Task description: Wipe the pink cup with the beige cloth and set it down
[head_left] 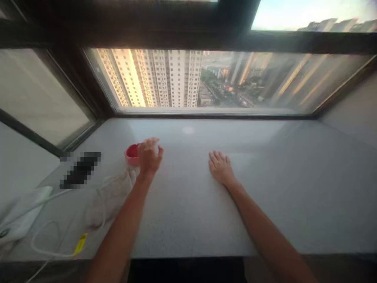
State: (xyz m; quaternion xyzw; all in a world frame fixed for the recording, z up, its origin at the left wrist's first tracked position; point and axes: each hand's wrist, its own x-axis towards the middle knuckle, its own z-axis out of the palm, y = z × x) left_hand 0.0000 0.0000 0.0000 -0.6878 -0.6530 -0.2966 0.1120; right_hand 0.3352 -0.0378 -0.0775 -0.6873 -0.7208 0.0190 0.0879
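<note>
The narrowly arched grip of the left hand (150, 157) sits against a round pink cup with a red interior (132, 154) on the pale speckled stone tabletop (188, 220); whether it holds, I cannot tell. Right of the cup, the wide-open right hand (221, 168) lies flat, seemingly bracing.

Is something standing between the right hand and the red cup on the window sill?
Yes. The left hand stands in the way, at the cup's right side, and covers part of the red cup. The right hand lies flat on the pale stone sill, further right.
</note>
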